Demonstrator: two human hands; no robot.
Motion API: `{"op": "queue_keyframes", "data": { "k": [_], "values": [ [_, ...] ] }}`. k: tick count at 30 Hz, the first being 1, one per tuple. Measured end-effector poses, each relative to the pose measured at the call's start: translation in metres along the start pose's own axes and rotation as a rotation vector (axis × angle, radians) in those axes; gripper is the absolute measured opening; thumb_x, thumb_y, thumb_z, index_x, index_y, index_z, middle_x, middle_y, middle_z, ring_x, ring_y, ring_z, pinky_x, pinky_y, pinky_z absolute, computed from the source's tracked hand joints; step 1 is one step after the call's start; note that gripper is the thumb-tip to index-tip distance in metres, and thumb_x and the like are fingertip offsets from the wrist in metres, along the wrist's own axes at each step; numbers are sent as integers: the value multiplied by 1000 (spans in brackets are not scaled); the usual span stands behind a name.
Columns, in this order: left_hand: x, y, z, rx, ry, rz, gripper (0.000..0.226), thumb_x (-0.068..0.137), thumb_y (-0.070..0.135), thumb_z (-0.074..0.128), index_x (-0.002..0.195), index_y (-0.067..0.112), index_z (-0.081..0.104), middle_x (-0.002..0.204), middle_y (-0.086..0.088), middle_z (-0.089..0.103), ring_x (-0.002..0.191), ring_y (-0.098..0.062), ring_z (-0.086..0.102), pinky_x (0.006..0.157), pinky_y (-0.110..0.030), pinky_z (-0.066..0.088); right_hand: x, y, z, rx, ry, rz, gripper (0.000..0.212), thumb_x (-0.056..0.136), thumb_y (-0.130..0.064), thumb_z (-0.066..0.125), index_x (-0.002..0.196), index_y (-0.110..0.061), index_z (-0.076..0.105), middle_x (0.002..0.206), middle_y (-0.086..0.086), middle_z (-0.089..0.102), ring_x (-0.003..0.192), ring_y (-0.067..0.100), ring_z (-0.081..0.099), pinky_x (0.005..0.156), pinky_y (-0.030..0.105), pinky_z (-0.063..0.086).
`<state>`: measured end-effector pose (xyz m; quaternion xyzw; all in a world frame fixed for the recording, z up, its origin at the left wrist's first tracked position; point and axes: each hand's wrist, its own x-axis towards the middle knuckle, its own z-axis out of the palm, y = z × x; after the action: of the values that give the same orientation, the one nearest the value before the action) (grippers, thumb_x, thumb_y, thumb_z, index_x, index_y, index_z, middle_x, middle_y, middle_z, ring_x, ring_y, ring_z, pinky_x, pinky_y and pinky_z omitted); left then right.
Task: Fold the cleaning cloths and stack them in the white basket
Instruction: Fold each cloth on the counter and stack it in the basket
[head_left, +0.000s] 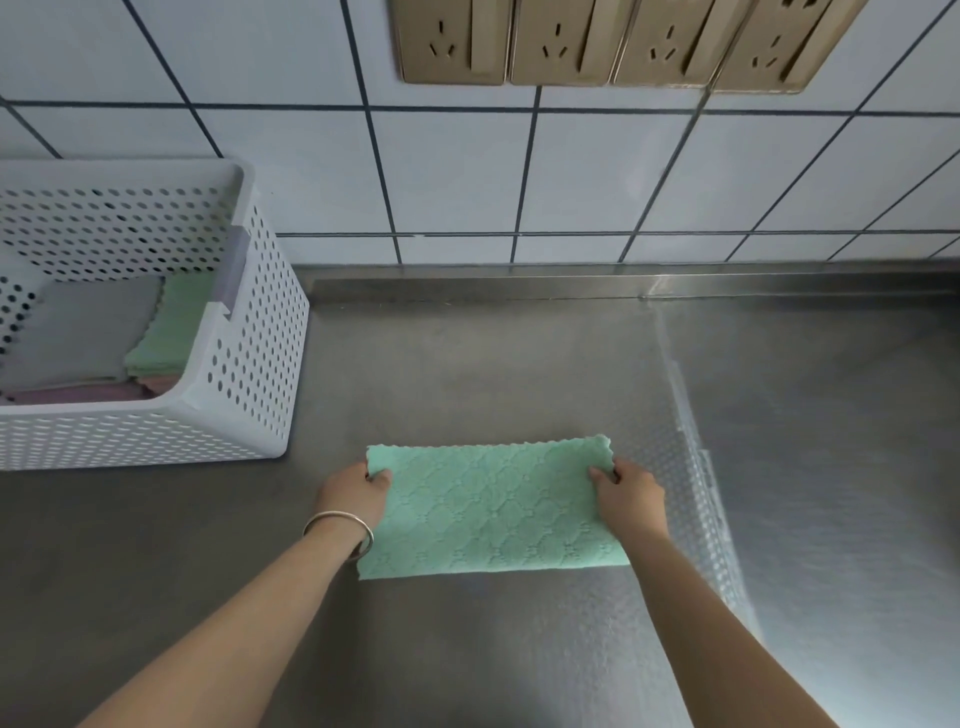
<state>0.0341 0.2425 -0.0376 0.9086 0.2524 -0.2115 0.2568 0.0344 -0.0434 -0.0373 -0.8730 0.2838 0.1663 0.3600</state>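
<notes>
Green cleaning cloth lies flat on the steel counter, folded into a wide rectangle with a quilted diamond pattern and scalloped far edge. Left hand pinches the cloth's far-left corner, thumb on top, fingers curled under the edge; a metal bangle sits on that wrist and overlaps the cloth's left edge. Right hand pinches the far-right corner in the same way, thumb on top of the fabric. Both forearms reach in from the near edge of the view. White basket, perforated plastic, stands on the counter to the far left of the cloth, well apart from it, against the tiled wall. Inside the basket: a stack of folded cloths, grey cloth on top at the left, a folded green cloth beside it at the right, pink layers visible underneath. 4 tan wall sockets are mounted in a row on the tiles above the counter. A patterned glare patch falls on the steel just right of the right hand.
</notes>
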Motion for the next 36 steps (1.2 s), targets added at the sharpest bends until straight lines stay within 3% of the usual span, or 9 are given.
{"op": "queue_keyframes", "data": {
  "k": [5,8,11,15,19,23,25,31,36],
  "values": [
    [-5,3,2,160,73,0,28,92,34,43,97,10,57,101,-15,64,94,-33,59,70,-30,39,-8,-4,5,-53,93,44,30,91,-34,53,111,-11,53,101,8,64,93,29,60,69,31,42],
    [-14,0,6,100,293,18,29,83,38,58,93,12,53,97,-15,60,90,-35,57,68,-34,40,-19,0,5,-74,133,38,39,91,-43,51,115,-14,43,115,6,60,98,27,59,72,33,41],
    [-25,0,26,133,468,314,44,67,39,69,98,12,54,106,-14,55,95,-34,50,76,-42,42,-33,12,6,-109,149,18,42,88,-42,52,120,-17,40,123,-1,55,100,21,57,72,32,41],
    [-41,20,59,460,205,728,60,74,58,40,124,26,49,137,0,50,133,-24,29,107,-48,14,-51,29,9,-138,163,32,48,82,-38,62,120,-16,43,119,0,51,107,19,51,84,34,44],
    [-40,30,79,642,5,801,74,76,68,31,136,27,43,149,1,32,145,-23,-3,107,-56,9,-62,38,11,-118,161,63,48,82,-35,65,121,-15,44,120,3,49,111,20,49,92,33,41],
    [-34,36,77,715,-66,827,90,64,76,0,141,32,-17,151,0,-27,138,-23,-29,110,-57,-14,-61,36,8,-145,114,126,46,85,-34,61,123,-13,47,119,3,56,112,22,51,91,35,43],
    [-35,39,72,732,-128,802,90,58,77,-7,133,33,-31,146,2,-38,135,-22,-35,111,-55,-17,-57,33,5,-151,45,154,44,85,-36,59,123,-15,52,117,3,60,111,23,53,89,36,45],
    [-35,54,61,703,-245,707,99,75,74,39,142,33,-23,150,2,-34,137,-19,-31,113,-54,-13,-60,24,0,-225,14,84,29,83,-29,55,108,-15,59,97,0,59,89,18,56,71,29,46],
    [-53,83,37,244,-289,544,85,83,71,32,149,26,1,157,3,-12,144,-16,-14,117,-45,-1,-86,0,4,-223,225,-162,10,86,-16,53,95,-14,49,86,2,60,77,23,58,63,30,43]
  ]
}}
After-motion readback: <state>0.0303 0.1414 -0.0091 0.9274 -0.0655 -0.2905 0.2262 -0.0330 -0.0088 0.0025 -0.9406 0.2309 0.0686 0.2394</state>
